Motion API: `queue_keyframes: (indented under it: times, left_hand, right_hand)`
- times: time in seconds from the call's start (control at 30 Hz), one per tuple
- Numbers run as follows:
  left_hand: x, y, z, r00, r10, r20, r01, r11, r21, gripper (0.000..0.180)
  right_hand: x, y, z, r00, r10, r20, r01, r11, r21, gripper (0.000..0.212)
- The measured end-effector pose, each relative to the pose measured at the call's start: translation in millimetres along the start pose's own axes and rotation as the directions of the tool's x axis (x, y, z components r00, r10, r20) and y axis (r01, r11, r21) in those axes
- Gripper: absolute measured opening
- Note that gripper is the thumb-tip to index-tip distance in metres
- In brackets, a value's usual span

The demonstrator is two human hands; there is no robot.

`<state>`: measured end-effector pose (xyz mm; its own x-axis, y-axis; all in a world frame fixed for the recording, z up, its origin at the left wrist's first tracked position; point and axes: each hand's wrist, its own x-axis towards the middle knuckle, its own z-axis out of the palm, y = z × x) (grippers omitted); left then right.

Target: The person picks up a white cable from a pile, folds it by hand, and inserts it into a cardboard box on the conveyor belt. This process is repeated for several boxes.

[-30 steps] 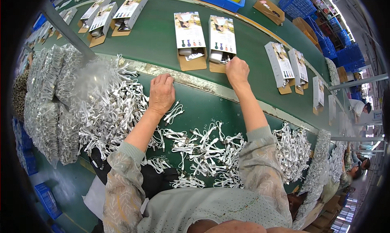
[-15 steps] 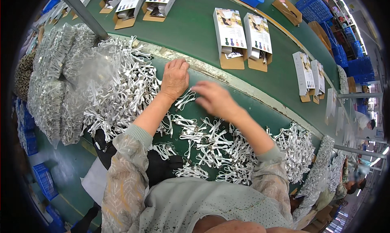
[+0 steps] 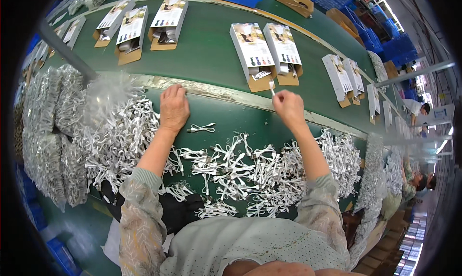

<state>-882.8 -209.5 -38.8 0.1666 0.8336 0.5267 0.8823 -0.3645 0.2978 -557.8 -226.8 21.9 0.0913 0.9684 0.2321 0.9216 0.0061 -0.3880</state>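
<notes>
Heaps of white cables (image 3: 240,172) on the green bench, bagged ones (image 3: 45,131) at left. 2 open boxes (image 3: 264,54) on the belt just past the right hand (image 3: 288,107), 3 more (image 3: 139,25) further left. Right hand pinching 1 cable (image 3: 272,87) upright above its fingertips. Left hand (image 3: 173,110) flat, fingers spread, holding nothing; 1 loose cable (image 3: 202,128) just beside.

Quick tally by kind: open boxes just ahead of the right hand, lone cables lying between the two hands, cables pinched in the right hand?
Open boxes: 2
Lone cable on the table: 1
Pinched cable in the right hand: 1
Total: 4
</notes>
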Motion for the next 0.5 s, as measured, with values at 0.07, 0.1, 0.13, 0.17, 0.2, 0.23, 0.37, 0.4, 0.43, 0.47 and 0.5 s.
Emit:
queue_keyframes:
  times: [0.07,0.1,0.13,0.17,0.2,0.23,0.37,0.4,0.43,0.47,0.5]
  left_hand:
    - [-1,12,2,1.0,-0.001,0.002,0.001,1.0,0.008,0.021]
    - [0,18,3,1.0,0.004,0.003,-0.004,1.0,0.007,0.021]
    - [3,23,4,1.0,0.004,0.003,-0.004,1.0,-0.007,0.021]
    - [5,26,7,1.0,0.003,0.0,-0.003,1.0,-0.023,0.021]
    - [4,28,9,1.0,0.003,0.0,-0.003,0.999,-0.032,0.021]
    - [2,23,6,1.0,-0.002,0.0,0.002,1.0,-0.027,0.021]
    - [-12,-7,-4,1.0,0.015,-0.01,-0.016,0.999,-0.045,0.02]
    - [-17,-14,-7,1.0,0.012,-0.007,-0.012,0.999,-0.042,0.019]
    - [-19,-15,-6,1.0,0.017,-0.007,-0.017,0.998,-0.053,0.019]
    - [-17,-16,-2,0.998,0.039,-0.041,-0.041,0.997,-0.06,0.021]
    - [-18,-16,-3,0.999,0.032,-0.037,-0.034,0.998,-0.05,0.021]
  right_hand:
    - [26,28,8,0.999,0.038,-0.005,-0.038,0.984,-0.172,0.017]
    - [38,38,13,0.998,0.025,-0.053,-0.035,0.982,-0.184,0.018]
    - [50,47,19,0.995,0.012,-0.102,-0.032,0.98,-0.197,0.019]
    - [63,57,25,0.989,0.04,-0.143,-0.069,0.976,-0.208,0.018]
    - [70,65,30,0.983,0.062,-0.172,-0.099,0.972,-0.215,0.018]
    - [72,62,33,0.982,0.029,-0.189,-0.061,0.984,-0.169,0.019]
    - [32,-4,47,0.977,-0.175,-0.123,0.148,0.968,-0.203,0.02]
    - [11,-43,41,0.974,-0.227,-0.021,0.222,0.965,-0.14,0.017]
    - [-10,-61,47,0.937,-0.348,0.0,0.348,0.937,0.013,0.018]
    - [-27,-78,52,0.889,-0.457,-0.006,0.452,0.878,0.16,0.019]
    - [-43,-103,52,0.842,-0.534,0.074,0.48,0.806,0.346,0.022]
